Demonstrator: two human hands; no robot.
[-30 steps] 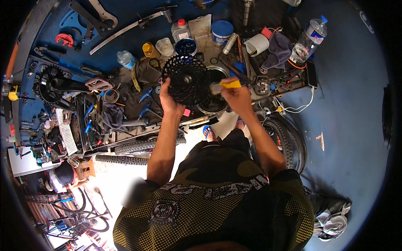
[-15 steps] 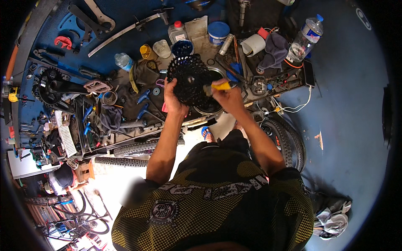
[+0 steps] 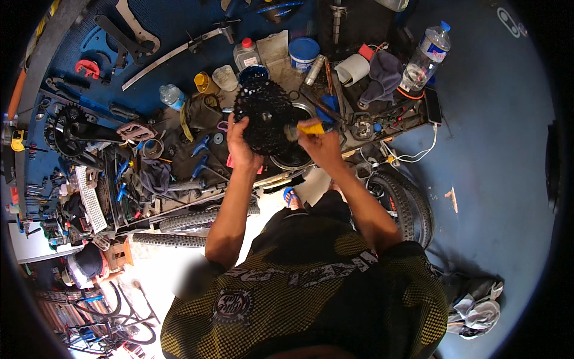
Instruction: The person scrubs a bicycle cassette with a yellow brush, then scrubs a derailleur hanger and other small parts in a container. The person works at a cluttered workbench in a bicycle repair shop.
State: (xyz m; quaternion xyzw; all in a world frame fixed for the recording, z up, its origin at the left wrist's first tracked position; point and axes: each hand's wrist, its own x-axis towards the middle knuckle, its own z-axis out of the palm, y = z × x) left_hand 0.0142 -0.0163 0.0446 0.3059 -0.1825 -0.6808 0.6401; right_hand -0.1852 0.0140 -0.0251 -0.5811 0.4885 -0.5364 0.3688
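Observation:
My left hand (image 3: 244,148) grips a large black bicycle cassette (image 3: 263,116) by its left edge, holding it up over the front of the bench. At the cassette's right side, my right hand (image 3: 321,148) is closed around a brush with a yellow handle (image 3: 311,128). The brush's bristle end meets the sprockets' edge, though dark teeth partly hide it. Beneath and behind the cassette stands a round dark basin (image 3: 308,110), of which only part of the rim shows. A tub of dark blue stuff (image 3: 253,72) sits just beyond the cassette.
Around the cluttered bench stand a blue-lidded tub (image 3: 304,52), a red-capped bottle (image 3: 246,54), a large water bottle (image 3: 426,57), a paper roll (image 3: 353,70) and blue-handled hex keys (image 3: 200,164). Tyres (image 3: 418,209) lean below at right. Another person (image 3: 88,263) is at far left.
The brush has shifted slightly left against the cassette, its handle now lying flatter. The whole view has moved a little; the left hand keeps its hold.

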